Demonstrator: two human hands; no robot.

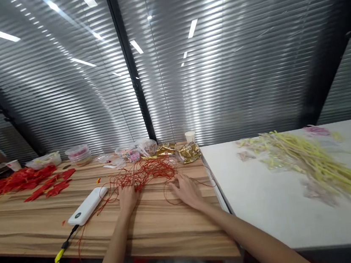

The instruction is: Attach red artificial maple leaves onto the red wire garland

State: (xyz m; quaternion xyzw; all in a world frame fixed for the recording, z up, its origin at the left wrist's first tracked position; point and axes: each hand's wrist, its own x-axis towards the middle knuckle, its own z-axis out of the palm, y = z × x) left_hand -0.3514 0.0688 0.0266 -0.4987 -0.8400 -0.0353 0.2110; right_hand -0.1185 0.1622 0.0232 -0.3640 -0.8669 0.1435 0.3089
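A loose tangle of thin red cord (156, 168) lies on the wooden table in front of me. My left hand (127, 197) is at its near left side, palm down, with the fingers curled in among the strands. Its fingertips are partly hidden by the cord. My right hand (186, 191) rests at the right edge of the tangle, thumb and fingers apart, touching the strands. One loop of cord curves out beneath the right hand, and other strands trail left toward a white power bank (88, 206).
Red cut pieces (18, 180) are heaped at the left. Plastic tubs (79, 154), gold foil packets (188, 152) and a paper cup (190, 136) line the back. Yellow strips (320, 165) lie on the white table (252, 211) at right. A cable (64, 245) hangs over the front edge.
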